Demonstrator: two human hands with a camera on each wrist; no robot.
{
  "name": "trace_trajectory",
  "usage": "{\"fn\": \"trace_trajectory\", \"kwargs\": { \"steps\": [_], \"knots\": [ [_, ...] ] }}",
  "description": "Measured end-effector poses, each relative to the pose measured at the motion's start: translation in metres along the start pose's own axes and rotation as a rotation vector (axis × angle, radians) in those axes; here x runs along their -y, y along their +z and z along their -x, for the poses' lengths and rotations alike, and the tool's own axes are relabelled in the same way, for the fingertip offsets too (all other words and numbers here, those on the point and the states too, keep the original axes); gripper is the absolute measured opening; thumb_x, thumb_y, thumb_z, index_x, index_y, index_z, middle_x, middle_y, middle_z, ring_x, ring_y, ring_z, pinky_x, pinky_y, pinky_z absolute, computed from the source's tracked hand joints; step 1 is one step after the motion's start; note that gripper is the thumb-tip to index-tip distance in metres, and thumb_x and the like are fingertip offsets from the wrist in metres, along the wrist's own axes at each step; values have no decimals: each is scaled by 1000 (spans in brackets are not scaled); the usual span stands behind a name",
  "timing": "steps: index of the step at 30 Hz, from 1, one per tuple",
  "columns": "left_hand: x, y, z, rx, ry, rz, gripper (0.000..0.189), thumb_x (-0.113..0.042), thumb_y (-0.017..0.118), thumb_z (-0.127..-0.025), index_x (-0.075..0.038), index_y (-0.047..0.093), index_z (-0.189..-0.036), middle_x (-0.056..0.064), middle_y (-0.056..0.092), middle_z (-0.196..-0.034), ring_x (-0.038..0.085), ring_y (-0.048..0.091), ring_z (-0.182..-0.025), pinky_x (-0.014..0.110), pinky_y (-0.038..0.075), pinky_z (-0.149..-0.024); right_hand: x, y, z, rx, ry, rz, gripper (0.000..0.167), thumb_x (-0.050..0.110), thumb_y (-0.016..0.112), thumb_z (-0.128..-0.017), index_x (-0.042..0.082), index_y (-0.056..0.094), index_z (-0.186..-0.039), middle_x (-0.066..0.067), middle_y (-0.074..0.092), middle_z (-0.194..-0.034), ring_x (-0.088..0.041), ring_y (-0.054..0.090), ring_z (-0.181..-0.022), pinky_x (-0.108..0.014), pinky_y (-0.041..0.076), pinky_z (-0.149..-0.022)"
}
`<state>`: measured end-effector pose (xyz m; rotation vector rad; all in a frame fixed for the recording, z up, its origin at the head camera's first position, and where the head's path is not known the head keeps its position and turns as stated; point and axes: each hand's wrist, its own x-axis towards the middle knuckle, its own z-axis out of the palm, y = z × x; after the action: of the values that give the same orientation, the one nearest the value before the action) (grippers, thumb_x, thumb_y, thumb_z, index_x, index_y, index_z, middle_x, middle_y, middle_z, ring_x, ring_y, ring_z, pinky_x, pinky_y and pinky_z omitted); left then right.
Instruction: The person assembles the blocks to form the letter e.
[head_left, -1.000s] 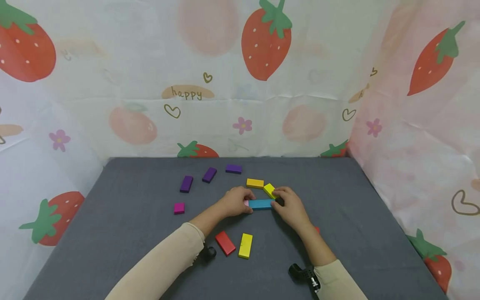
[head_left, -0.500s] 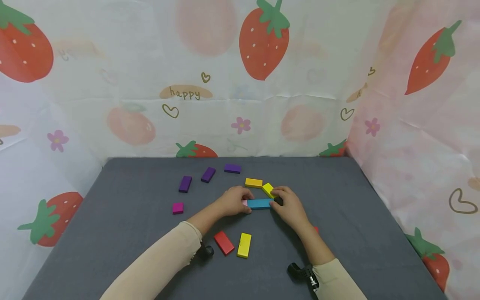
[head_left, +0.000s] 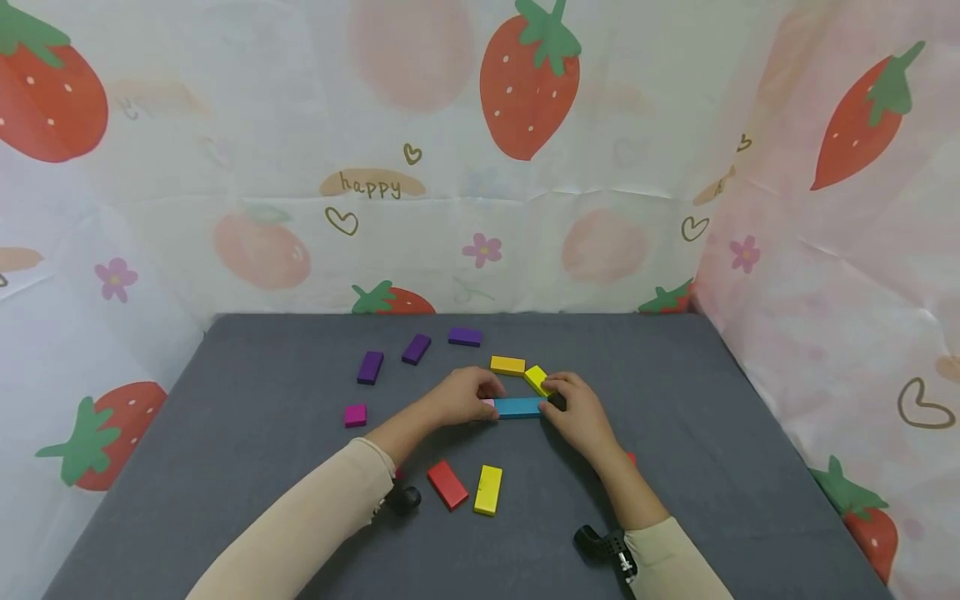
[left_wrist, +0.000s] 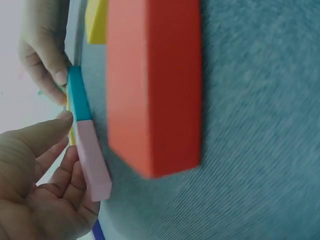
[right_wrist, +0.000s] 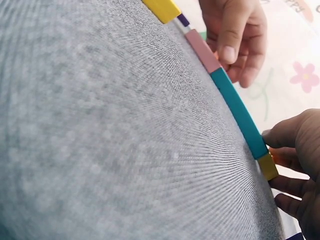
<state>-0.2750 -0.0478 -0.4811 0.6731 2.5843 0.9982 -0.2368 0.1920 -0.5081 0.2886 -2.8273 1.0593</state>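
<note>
Left hand (head_left: 461, 397) leftward, beside pink block (left_wrist: 93, 159)

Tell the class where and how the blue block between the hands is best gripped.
Probably best pinched at mid-length across its long sides, coming from above: the blue block is long and narrow, its middle is uncovered, and one end meets the pink block, leaving little room for a grip there.

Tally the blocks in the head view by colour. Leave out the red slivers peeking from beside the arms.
Purple blocks: 3
Yellow blocks: 3
Red block: 1
Magenta block: 1
Pale pink block: 1
Blue block: 1
Total: 10
The dark patch at the right hand is too unclear to count.
</note>
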Motion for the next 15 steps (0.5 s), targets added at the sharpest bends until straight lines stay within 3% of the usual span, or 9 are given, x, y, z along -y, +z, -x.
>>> {"fn": "trace_trajectory", "kwargs": {
  "steps": [8,15],
  "knots": [
    [0,-21,-2,-42,-16,41,33,-16,80,-90,-12,70,-121,6,70,-121,23,63,-115,41,50,-102,-2,0,0,2,-10,6,37,17,76,-94,4,69,-128,-11,60,-137,-33,55,-130,-53,44,-108],
    [9,-45,-9,-91,-32,46,38,-17,79,-91,-7,68,-126,10,67,-127,29,60,-123,44,48,-107,-4,1,0,-11,-24,3,37,16,76,-93,3,70,-127,-10,61,-137,-33,56,-130,-53,44,-107]
  ]
}}
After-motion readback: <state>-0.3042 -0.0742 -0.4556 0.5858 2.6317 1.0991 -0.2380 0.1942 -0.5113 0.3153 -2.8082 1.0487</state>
